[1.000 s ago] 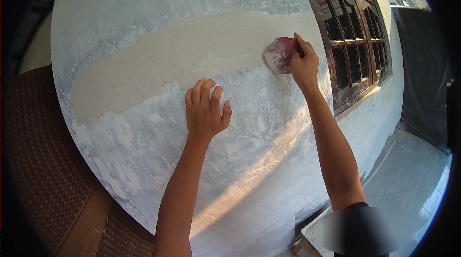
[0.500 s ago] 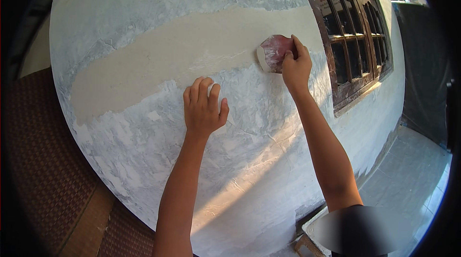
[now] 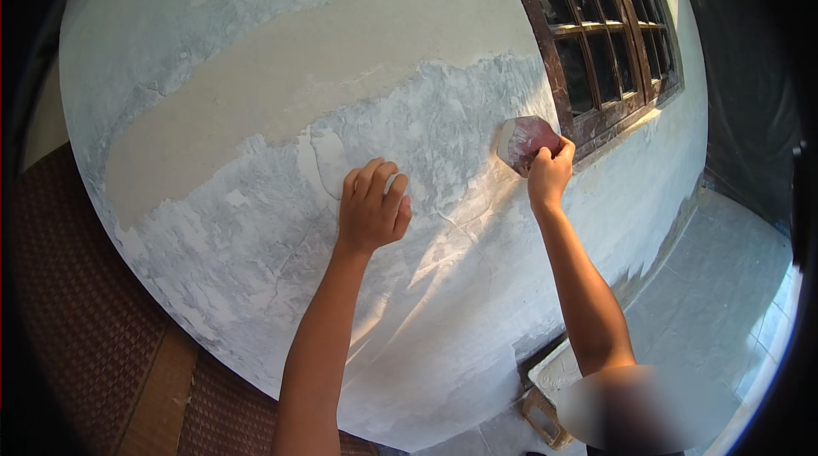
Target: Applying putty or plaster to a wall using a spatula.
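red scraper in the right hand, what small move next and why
I'd probably draw the red scraper down and left over the raised ridges on the wall: its pale edge faces left, the right hand grips its opposite side, and those ridges stand out below and to its left.

Pale blue-white wall [image 3: 256,285] fills centre of frame, surface mottled, edges bowed by the lens. Window [image 3: 590,38] at upper right: dark brown frame, dark panes split by bars, some reflections in the glass. Dark sheet [image 3: 741,98] hangs at far right. Below it, pale tiled floor [image 3: 707,277], bright near the right rim. Lower left: brown woven matting [image 3: 77,303], crossed by a plain brown strip [image 3: 157,392]. Warm sunlight [image 3: 439,256] slants across wall, right of centre.
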A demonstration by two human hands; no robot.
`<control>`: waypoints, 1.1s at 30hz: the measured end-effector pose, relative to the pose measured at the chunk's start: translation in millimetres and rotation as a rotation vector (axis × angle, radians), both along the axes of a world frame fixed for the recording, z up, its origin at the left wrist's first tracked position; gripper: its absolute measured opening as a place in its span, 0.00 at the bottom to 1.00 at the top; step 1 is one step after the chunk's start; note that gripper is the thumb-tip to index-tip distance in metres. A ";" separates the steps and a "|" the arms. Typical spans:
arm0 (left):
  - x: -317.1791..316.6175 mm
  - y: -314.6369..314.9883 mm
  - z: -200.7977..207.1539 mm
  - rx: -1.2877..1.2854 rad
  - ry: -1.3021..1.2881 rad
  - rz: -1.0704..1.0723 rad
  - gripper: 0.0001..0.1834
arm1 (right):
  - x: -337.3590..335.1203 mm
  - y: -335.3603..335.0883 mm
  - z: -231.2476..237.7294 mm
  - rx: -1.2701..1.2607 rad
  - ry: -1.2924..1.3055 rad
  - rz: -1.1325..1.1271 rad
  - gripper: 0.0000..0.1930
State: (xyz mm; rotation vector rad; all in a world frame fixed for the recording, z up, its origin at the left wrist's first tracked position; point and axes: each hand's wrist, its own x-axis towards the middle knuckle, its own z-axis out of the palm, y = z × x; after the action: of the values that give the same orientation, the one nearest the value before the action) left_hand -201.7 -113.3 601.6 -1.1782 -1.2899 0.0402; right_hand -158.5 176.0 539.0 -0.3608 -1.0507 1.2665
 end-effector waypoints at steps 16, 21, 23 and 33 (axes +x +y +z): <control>49.1 131.2 -265.5 -0.315 -0.798 -0.193 0.14 | 63.6 67.5 -262.0 -0.186 -0.514 0.097 0.18; 61.6 149.4 -336.0 -0.426 -1.029 -0.187 0.16 | 81.8 88.8 -346.3 -0.231 -0.646 0.081 0.18; 64.9 152.2 -359.1 -0.424 -1.116 -0.147 0.18 | 90.1 94.0 -375.6 -0.222 -0.747 0.124 0.15; 110.9 146.8 -489.4 -0.633 -1.478 0.014 0.24 | 139.5 87.6 -507.2 -0.354 -0.929 0.458 0.14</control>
State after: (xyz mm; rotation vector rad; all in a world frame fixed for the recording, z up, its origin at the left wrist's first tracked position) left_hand -90.8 33.5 112.1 -1.8132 -2.6950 -0.5471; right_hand -19.0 263.6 31.8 -1.0956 -1.7531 1.7523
